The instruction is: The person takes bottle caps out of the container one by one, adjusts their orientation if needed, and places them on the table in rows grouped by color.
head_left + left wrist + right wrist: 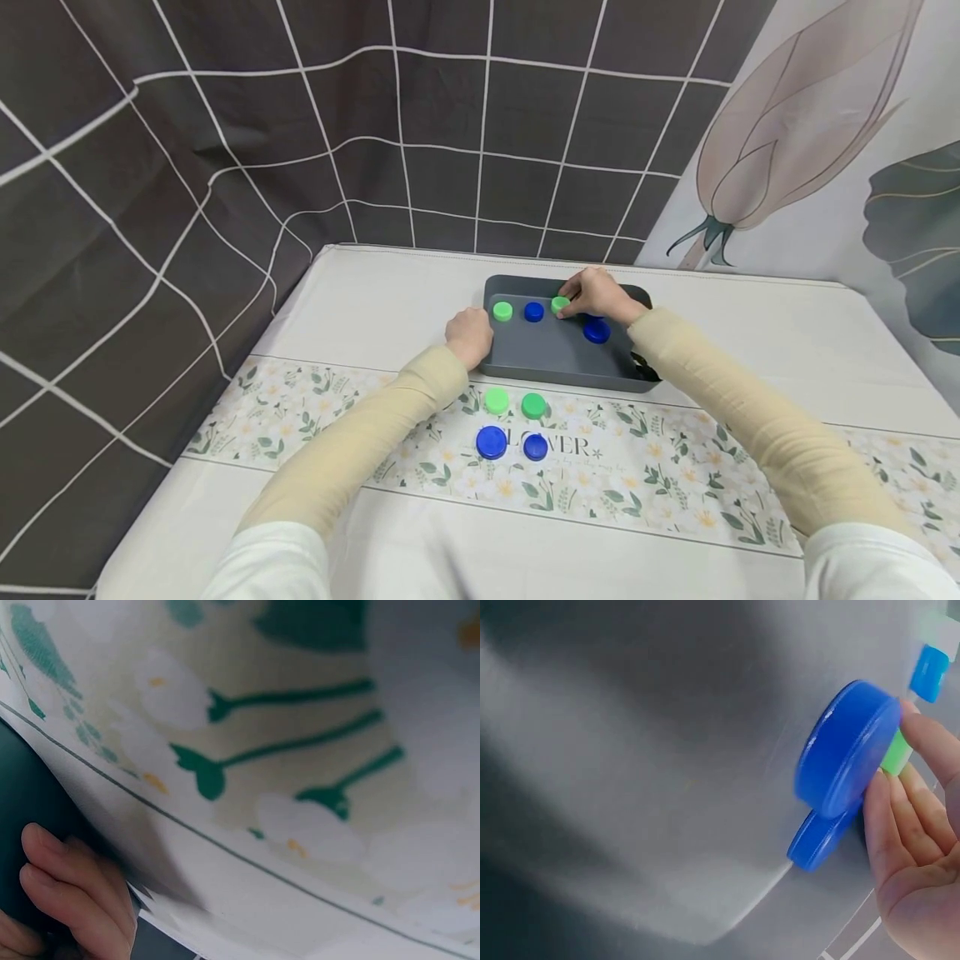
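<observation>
The left hand (470,337) curls its fingers on the tray (555,354) at its left wall; a light, steady hold there should stop sliding. Inside, toward the back, sit a light green cap (502,312), then a small blue cap (533,312), then a second green cap (558,304), pinched between thumb and fingers of the right hand (597,296). Best keep that pinch low and level (whether the cap touches the floor, I cannot tell), and mind the large blue cap (597,331) near the palm, easily nudged.
</observation>
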Demonstrator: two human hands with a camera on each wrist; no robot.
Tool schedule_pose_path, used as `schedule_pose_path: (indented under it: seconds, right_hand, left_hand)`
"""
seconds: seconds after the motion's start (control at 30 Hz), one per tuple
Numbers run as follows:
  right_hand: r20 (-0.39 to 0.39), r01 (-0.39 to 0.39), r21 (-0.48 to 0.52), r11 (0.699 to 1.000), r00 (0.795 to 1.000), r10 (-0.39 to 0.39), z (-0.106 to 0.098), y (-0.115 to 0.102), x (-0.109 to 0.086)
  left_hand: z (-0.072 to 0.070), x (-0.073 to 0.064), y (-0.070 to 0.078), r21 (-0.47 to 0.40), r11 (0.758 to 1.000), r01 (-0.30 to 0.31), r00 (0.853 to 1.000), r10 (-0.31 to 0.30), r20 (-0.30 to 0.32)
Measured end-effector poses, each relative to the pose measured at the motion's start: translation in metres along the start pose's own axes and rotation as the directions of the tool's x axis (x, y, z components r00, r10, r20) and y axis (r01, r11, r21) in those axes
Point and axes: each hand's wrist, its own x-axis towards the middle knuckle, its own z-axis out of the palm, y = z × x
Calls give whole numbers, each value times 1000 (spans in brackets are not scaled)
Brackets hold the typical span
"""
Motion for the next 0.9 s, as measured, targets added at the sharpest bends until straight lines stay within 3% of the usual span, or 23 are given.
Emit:
schedule_pose_path:
  seconds: [0.9]
  right_hand:
    - [-34, -57, 158, 986, 997, 63, -18, 0, -10]
  left_hand:
    - [-1, 0, 2, 8, 1000, 16, 1000, -16, -20]
